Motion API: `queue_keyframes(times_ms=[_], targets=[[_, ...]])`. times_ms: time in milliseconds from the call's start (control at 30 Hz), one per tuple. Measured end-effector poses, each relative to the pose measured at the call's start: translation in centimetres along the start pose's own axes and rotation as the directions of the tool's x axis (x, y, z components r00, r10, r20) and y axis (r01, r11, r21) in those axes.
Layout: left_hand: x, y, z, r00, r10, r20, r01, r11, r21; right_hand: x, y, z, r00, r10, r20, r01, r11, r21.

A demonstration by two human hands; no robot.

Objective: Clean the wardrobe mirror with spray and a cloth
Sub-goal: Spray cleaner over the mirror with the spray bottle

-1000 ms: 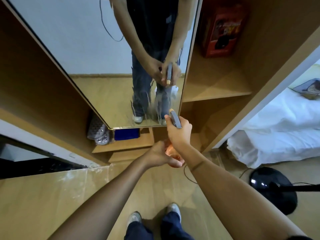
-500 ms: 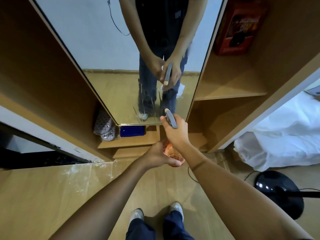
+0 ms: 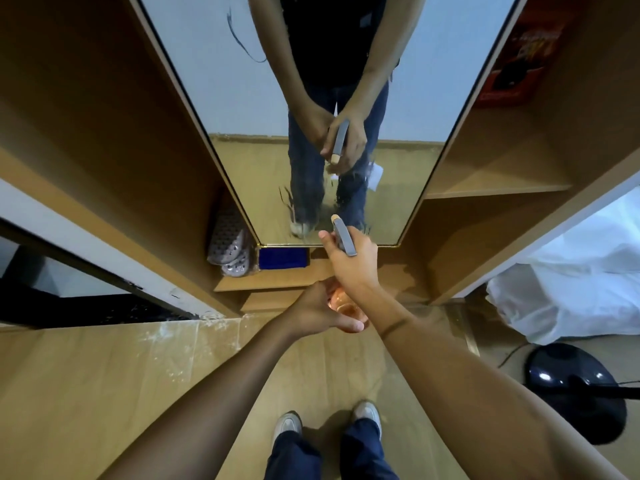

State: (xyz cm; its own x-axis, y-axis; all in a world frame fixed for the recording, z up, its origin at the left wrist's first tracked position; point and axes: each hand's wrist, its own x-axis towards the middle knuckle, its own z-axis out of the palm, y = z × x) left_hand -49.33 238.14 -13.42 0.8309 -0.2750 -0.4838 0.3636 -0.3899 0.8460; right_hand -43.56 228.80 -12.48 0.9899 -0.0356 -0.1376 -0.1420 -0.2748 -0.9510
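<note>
Facing mirror (image 3: 311, 81), right hand (image 3: 353, 261) and left hand (image 3: 311, 311) both grip spray bottle (image 3: 343, 306).

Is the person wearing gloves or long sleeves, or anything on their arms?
No gloves and no long sleeves. Both forearms are bare all the way down. The left hand wears nothing, with bare fingers. The right hand is bare too, but a thin dark band circles that arm just below the wrist.

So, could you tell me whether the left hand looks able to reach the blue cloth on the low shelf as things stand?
Probably not right away: the left hand is holding the orange spray bottle from below. The blue cloth lies uncovered on the shelf just beyond, so the path looks free once that hand lets go.
</note>
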Motion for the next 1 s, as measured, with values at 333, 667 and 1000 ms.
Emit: queue_keyframes(times_ms=[333, 667, 1000], targets=[[-1.1, -1.8, -3.3, 1.0, -0.022, 0.013, 0.022, 0.999, 0.023, -0.7, -0.7, 4.0, 0.998, 0.035, -0.061, -0.03, 0.997, 0.077], [-1.5, -3.5, -5.8, 1.0, -0.019, 0.013, 0.019, 1.0, 0.005, -0.3, -0.9, 7.0, 1.0, 0.013, -0.021, -0.014, 0.999, -0.036], [-2.3, -5.8, -9.8, 0.999, -0.048, 0.003, 0.048, 0.998, -0.031, -0.4, -1.2, 11.8, 1.0, 0.002, -0.021, 0.0, 0.997, 0.076]])
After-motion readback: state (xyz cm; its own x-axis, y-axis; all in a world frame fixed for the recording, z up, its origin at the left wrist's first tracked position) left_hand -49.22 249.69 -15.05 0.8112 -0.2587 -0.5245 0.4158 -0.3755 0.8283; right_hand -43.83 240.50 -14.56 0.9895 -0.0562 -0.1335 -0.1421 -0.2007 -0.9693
